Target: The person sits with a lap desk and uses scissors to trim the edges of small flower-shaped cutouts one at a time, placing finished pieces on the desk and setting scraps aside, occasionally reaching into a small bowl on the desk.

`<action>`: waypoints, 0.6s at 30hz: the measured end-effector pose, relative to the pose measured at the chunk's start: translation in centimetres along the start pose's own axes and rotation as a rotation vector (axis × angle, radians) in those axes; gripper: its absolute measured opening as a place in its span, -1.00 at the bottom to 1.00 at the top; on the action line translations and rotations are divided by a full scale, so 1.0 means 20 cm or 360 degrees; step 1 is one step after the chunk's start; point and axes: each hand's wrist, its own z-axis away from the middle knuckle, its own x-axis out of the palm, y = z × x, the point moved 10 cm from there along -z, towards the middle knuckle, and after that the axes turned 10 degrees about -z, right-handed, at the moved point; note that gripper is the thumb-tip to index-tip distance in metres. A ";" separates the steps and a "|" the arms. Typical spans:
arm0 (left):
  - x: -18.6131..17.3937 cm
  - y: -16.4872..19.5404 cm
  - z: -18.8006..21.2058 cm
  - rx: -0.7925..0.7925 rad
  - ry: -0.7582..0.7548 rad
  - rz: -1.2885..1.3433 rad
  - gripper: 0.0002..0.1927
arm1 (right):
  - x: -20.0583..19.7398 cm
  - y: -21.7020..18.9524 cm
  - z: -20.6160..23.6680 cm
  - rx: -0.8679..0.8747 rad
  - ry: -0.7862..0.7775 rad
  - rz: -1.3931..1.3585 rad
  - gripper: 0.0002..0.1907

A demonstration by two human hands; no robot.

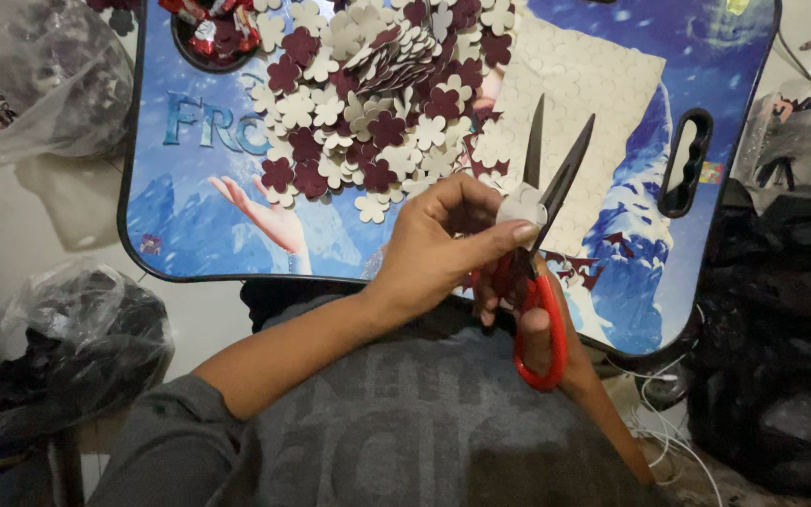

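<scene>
My left hand [438,246] pinches a small cream flower-shaped cutout [521,204] between thumb and fingers, holding it at the blades of red-handled scissors [544,282]. My right hand [537,324] sits mostly hidden beneath the left, with its fingers through the red handle loops. The scissor blades are parted and point away from me over a cream sheet [593,103] marked with flower outlines. A heap of cream and maroon flower cutouts [377,103] lies on the blue picture-printed lap tray [190,207].
Clear plastic bags [39,75] with dark contents lie at left, another [68,347] at lower left. Black bags [781,357] and white cables [668,432] sit at right. A dark bowl of red wrapped bits [213,33] rests on the tray's far left. The tray has a handle slot [687,164].
</scene>
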 end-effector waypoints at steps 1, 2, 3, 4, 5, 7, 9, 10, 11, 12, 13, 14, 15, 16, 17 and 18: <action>-0.01 0.02 -0.01 0.0090 -0.0006 0.0059 -0.70 | 0.00 -0.02 0.00 -0.0005 0.0015 0.0031 0.12; -0.01 0.05 -0.02 0.0184 -0.0013 0.0114 -0.67 | 0.01 -0.04 0.01 -0.0016 0.0007 0.0032 0.16; -0.02 0.08 -0.02 0.0280 -0.0018 0.0169 -0.63 | 0.03 -0.05 0.01 -0.0028 -0.0004 0.0035 0.19; -0.03 0.07 -0.02 0.0282 0.0005 0.0098 -0.62 | 0.04 -0.07 0.01 -0.0039 -0.0020 0.0039 0.24; -0.04 0.07 -0.01 0.0286 0.0028 0.0026 -0.61 | 0.06 -0.07 0.00 -0.0049 -0.0034 0.0050 0.22; -0.05 0.08 0.00 0.0299 0.0047 -0.0052 -0.61 | 0.08 -0.08 -0.01 -0.0065 -0.0054 0.0072 0.18; -0.05 0.10 0.02 0.0320 0.0034 -0.0067 -0.65 | 0.09 -0.08 0.00 -0.0073 -0.0056 0.0090 0.16; -0.04 0.10 0.03 0.0291 0.0013 -0.0041 -0.66 | 0.09 -0.08 0.00 -0.0079 -0.0057 0.0100 0.14; -0.04 0.10 0.04 0.0262 -0.0007 -0.0017 -0.67 | 0.09 -0.07 0.00 -0.0067 -0.0044 0.0111 0.14; -0.04 0.10 0.05 0.0235 -0.0025 0.0008 -0.68 | 0.08 -0.06 0.01 -0.0054 -0.0033 0.0121 0.14; -0.04 0.10 0.06 0.0214 -0.0038 0.0057 -0.68 | 0.08 -0.05 0.01 -0.0039 -0.0021 0.0132 0.14; -0.04 0.11 0.07 0.0192 -0.0052 0.0106 -0.69 | 0.08 -0.04 0.02 -0.0029 -0.0012 0.0126 0.15; -0.03 0.11 0.08 0.0171 -0.0067 0.0156 -0.70 | 0.08 -0.04 0.02 -0.0019 -0.0001 0.0121 0.15; -0.03 0.11 0.08 0.0144 -0.0061 0.0158 -0.70 | 0.08 -0.03 0.02 -0.0015 0.0009 0.0117 0.16; -0.04 0.11 0.09 0.0118 -0.0053 0.0160 -0.70 | 0.09 -0.03 0.02 -0.0018 0.0020 0.0092 0.16; -0.04 0.10 0.09 0.0090 -0.0044 0.0165 -0.70 | 0.09 -0.02 0.02 -0.0017 0.0030 0.0068 0.15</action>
